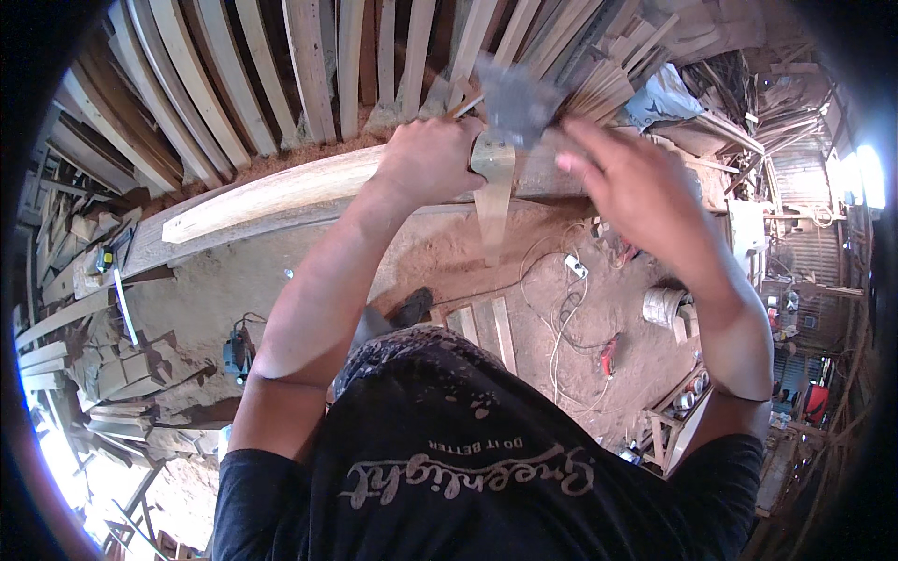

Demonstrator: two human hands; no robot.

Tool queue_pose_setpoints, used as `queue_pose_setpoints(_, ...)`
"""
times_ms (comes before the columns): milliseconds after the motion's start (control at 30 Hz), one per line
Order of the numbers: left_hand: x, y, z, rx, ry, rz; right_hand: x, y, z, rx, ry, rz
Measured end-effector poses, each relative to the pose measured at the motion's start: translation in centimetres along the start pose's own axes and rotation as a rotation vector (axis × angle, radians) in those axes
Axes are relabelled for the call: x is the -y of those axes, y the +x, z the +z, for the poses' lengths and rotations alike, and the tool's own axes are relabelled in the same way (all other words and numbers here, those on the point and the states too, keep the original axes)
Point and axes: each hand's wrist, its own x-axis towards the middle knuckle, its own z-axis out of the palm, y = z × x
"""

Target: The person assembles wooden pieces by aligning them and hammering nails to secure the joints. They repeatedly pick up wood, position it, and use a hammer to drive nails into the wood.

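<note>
— Wood strip [493, 192] hangs pale over the long plank's [281, 192] edge; what hides it?

— Its top sits under the left hand [430, 159], whose fingers are clenched around it. A grey blurred object [513, 98] above cannot be made out.

— And the right hand [636, 187]?

— Motion-smeared, fingers [585, 140] spread loose just right of the strip, gripping nothing.

— Any packaging?

— Only a pale blue sheet [669, 98] among stacked slats, upper right.
</note>
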Motion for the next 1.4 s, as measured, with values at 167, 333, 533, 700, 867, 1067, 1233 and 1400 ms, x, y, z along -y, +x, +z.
queue_pose_setpoints(167,-0.1,0.0,0.1,-0.034,-0.009,-0.009,0.7,0.9,-2.4,0.022,0.128,0.108)
queue_pose_setpoints(333,0.1,-0.3,-0.2,-0.015,-0.004,-0.021,1.4,2.6,-3.5,-0.586,0.385,-0.189)
queue_pose_setpoints(533,-0.4,-0.2,-0.6,0.038,0.013,-0.008,0.2,1.1,1.4,0.071,-0.062,0.0)
queue_pose_setpoints(700,0.1,-0.4,-0.1,-0.032,-0.026,0.006,1.0,2.8,-2.1,-0.345,0.11,-0.101)
queue_pose_setpoints(867,0.2,-0.5,0.1,-0.012,-0.015,-0.009,1.5,2.2,-1.6,-0.55,0.205,-0.094)
queue_pose_setpoints(1067,-0.5,0.2,-0.1,0.026,0.001,0.015,0.3,0.9,0.7,0.071,-0.014,0.072)
queue_pose_setpoints(1233,-0.1,-0.3,-0.1,-0.039,-0.025,0.01,0.7,1.3,-1.4,-0.312,0.123,-0.016)
queue_pose_setpoints(1400,-0.1,-0.4,-0.4,-0.01,-0.025,0.015,1.3,1.0,-1.7,-0.353,0.292,-0.013)
